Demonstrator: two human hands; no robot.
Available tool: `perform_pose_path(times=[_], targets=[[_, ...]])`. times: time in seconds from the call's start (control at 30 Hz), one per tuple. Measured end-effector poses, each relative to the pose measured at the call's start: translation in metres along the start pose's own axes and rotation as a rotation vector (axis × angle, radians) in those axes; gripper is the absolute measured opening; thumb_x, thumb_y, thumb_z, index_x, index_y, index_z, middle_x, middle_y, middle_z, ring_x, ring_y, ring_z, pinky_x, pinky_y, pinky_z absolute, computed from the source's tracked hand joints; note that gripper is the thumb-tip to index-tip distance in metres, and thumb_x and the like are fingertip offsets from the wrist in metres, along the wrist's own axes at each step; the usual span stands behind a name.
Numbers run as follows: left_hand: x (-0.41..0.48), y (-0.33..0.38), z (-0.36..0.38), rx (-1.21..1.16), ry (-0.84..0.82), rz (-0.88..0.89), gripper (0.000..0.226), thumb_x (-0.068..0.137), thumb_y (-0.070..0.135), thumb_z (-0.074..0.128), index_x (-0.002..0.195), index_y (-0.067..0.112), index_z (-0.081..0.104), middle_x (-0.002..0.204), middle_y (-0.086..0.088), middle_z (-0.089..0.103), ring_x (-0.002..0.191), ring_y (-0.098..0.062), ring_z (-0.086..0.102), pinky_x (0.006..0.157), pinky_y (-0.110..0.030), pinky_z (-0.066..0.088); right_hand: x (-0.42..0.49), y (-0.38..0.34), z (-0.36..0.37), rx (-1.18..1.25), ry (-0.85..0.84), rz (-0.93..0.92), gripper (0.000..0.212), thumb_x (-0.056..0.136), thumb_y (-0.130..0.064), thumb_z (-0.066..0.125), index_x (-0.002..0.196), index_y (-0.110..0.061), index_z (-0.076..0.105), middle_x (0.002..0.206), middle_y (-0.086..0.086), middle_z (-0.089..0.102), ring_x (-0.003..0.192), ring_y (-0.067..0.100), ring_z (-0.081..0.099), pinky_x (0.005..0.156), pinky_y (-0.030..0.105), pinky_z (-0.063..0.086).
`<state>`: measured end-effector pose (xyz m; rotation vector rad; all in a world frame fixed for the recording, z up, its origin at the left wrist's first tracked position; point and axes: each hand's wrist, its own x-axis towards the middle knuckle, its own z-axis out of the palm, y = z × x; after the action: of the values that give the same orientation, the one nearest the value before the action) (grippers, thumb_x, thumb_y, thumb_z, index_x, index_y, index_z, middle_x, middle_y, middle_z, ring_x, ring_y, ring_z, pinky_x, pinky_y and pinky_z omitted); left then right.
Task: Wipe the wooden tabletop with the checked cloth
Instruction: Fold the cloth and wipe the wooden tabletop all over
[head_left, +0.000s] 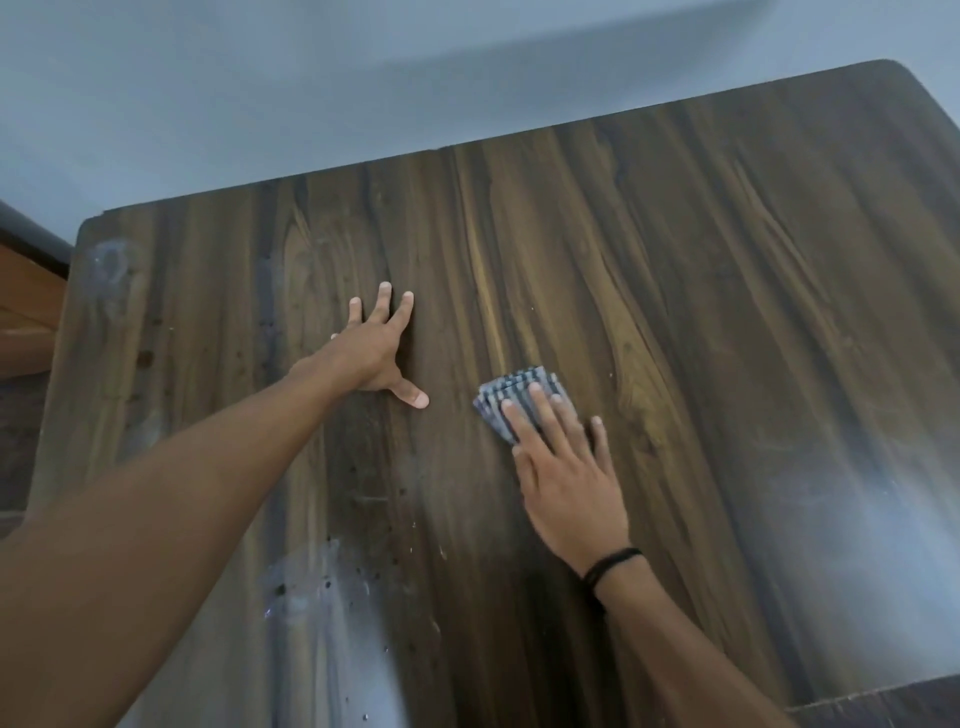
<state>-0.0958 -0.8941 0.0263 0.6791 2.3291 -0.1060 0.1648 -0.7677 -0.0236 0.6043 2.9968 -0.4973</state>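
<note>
Item: wooden tabletop (649, 270), dark streaked grain, rounded corners, set close against a pale wall (260, 78). Checked cloth (511, 400), folded small, lies flat beneath the fingers of the right hand (563, 467), which presses it down with fingers straight and spread; a black band (613, 566) circles that wrist. Left hand (382, 348), to the left of the cloth and apart from it, rests open and splayed on the bare wood, apparently as a brace. Step in hand: wiping. Best done, in judgement, with even palm pressure, overlapping passes along the grain, and the cloth kept flat so no fold escapes the fingers. Pale smears and dark specks (332, 582) show nearer the body than the left hand, and a hazy patch (831, 493) right of the right hand; both likely want attention. Open room: broad bare wood beyond and right of the cloth; the far edge meets the wall, so strokes there should stop short.
</note>
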Motion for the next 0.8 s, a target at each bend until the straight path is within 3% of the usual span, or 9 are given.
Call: perform_pose_path(times=[0.13, 0.27, 0.4, 0.53, 0.6, 0.7, 0.8], targets=[[0.000, 0.002, -0.003, 0.003, -0.017, -0.018, 0.152, 0.053, 0.055, 0.090, 0.153, 0.031, -0.022, 0.159, 0.002, -0.034, 0.147, -0.040, -0.020, 0.115, -0.066, 0.019, 0.026, -0.012, -0.004, 0.044, 0.060, 0.162, 0.053, 0.105, -0.032, 0.028, 0.157, -0.033, 0.019, 0.166, -0.002, 0.010, 0.153, 0.019, 0.007, 0.121, 0.054, 0.015], [-0.005, 0.003, 0.000, 0.003, 0.008, -0.018, 0.148, 0.056, 0.055, 0.089, 0.155, 0.029, -0.019, 0.160, 0.001, -0.030, 0.148, -0.040, -0.018, 0.116, -0.064, 0.018, -0.031, 0.000, 0.004, 0.005, 0.024, 0.033, 0.053, 0.106, -0.037, 0.023, 0.158, -0.038, 0.011, 0.167, -0.008, 0.001, 0.153, 0.014, -0.004, 0.123, 0.051, 0.011], [-0.019, 0.011, 0.003, 0.075, 0.028, -0.007, 0.138, 0.065, 0.056, 0.084, 0.156, 0.024, -0.014, 0.163, 0.000, -0.024, 0.148, -0.040, -0.018, 0.116, -0.065, 0.016, -0.007, -0.003, -0.001, 0.062, 0.083, 0.226, 0.054, 0.106, -0.033, 0.032, 0.157, -0.034, 0.017, 0.167, -0.002, 0.008, 0.153, 0.018, 0.006, 0.121, 0.055, 0.014], [-0.041, 0.011, 0.023, 0.092, -0.070, -0.010, 0.149, 0.056, 0.067, 0.083, 0.154, 0.027, -0.022, 0.158, 0.002, -0.034, 0.146, -0.042, -0.022, 0.115, -0.065, 0.014, -0.068, -0.021, 0.015, 0.022, 0.038, 0.040, 0.054, 0.106, -0.035, 0.030, 0.158, -0.034, 0.016, 0.167, -0.004, 0.008, 0.153, 0.017, 0.003, 0.121, 0.055, 0.015], [-0.049, 0.010, 0.037, 0.103, -0.103, -0.005, 0.152, 0.055, 0.067, 0.083, 0.151, 0.028, -0.028, 0.155, 0.002, -0.040, 0.146, -0.042, -0.023, 0.116, -0.064, 0.015, -0.073, -0.001, 0.009, 0.009, 0.030, 0.055, 0.054, 0.106, -0.037, 0.027, 0.158, -0.035, 0.014, 0.167, -0.006, 0.006, 0.153, 0.015, 0.001, 0.121, 0.056, 0.014], [-0.051, 0.008, 0.042, 0.083, -0.098, 0.002, 0.154, 0.055, 0.063, 0.085, 0.149, 0.029, -0.032, 0.153, 0.003, -0.044, 0.145, -0.042, -0.025, 0.115, -0.066, 0.016, -0.036, -0.007, 0.004, 0.049, 0.083, 0.221, 0.054, 0.104, -0.036, 0.025, 0.158, -0.033, 0.018, 0.166, -0.002, 0.011, 0.153, 0.019, 0.008, 0.120, 0.055, 0.017], [-0.050, 0.007, 0.042, 0.072, -0.081, 0.017, 0.156, 0.052, 0.064, 0.086, 0.149, 0.030, -0.031, 0.154, 0.003, -0.042, 0.145, -0.043, -0.025, 0.116, -0.066, 0.015, -0.072, -0.018, 0.014, 0.022, 0.032, 0.080, 0.054, 0.106, -0.037, 0.023, 0.158, -0.034, 0.013, 0.167, -0.004, 0.005, 0.153, 0.016, 0.000, 0.122, 0.053, 0.013]])
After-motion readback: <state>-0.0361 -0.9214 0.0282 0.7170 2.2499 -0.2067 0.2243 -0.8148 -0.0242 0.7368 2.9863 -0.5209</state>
